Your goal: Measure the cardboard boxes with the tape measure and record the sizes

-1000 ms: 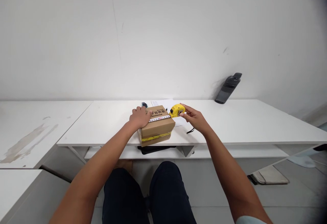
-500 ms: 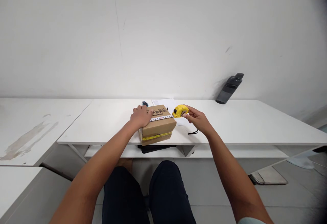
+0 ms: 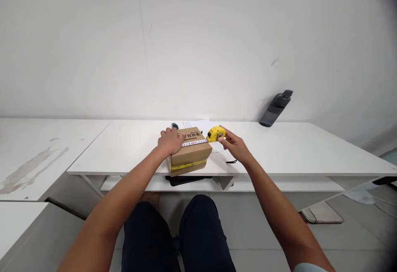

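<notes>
A brown cardboard box [image 3: 194,155] with dark printing on top and a yellow band round its side sits at the table's front edge. My left hand [image 3: 170,141] is closed over its left end, thumb on the top. The white, numbered blade of a tape measure lies across the box top, its left end hidden at my left hand. Just past the box's right edge, my right hand [image 3: 234,143] grips the yellow case of the tape measure [image 3: 216,133]. A black wrist strap [image 3: 231,162] hangs below that hand.
Behind the box on the white table [image 3: 279,152] lie white paper [image 3: 197,124] and a small dark object [image 3: 175,126]. A dark bottle [image 3: 275,109] stands by the wall, farther right. Something black [image 3: 189,180] rests on the shelf under the tabletop.
The view has shifted slightly, so most things appear a little further left. Both hands keep their places on the box and the tape measure, with the blade still stretched across.
</notes>
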`<move>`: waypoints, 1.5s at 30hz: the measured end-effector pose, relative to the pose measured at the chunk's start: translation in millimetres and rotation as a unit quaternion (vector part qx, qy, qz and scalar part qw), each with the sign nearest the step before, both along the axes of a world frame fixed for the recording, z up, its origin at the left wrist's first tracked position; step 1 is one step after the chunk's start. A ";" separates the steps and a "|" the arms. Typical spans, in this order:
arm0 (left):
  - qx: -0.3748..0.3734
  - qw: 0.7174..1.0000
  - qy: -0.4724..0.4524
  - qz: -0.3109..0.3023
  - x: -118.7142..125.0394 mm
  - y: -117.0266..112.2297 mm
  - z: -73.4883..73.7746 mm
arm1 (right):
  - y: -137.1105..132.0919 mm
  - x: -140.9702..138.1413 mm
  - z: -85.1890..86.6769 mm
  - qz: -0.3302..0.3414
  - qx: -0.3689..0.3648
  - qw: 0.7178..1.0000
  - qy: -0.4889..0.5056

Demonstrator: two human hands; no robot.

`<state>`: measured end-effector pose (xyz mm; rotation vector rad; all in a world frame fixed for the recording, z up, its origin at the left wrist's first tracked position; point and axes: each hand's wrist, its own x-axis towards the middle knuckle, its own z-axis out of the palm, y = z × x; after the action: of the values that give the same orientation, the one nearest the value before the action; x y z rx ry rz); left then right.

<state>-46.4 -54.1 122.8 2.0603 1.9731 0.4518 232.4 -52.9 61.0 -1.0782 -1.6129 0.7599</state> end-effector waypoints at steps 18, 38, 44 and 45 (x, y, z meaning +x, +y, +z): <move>-0.093 0.987 -0.011 -0.129 -48.5 36.5 24.9 | -94.3 -32.4 2.1 -0.252 0.191 0.948 -0.046; -0.120 0.954 -0.274 0.031 -123.6 -6.0 3.5 | -180.8 -117.9 -63.6 0.004 -0.207 0.837 0.507; -0.232 0.902 -0.358 0.059 -149.7 -10.0 -18.0 | -140.9 -125.5 -46.6 -0.038 -0.134 0.905 0.402; -0.248 0.894 -0.367 0.065 -152.0 -13.0 -25.3 | -134.0 -126.6 -45.2 -0.038 -0.115 0.918 0.377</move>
<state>-198.4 -67.0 97.5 1.1964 1.5401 0.5706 105.8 -186.9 15.8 -0.8435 -0.8329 1.1596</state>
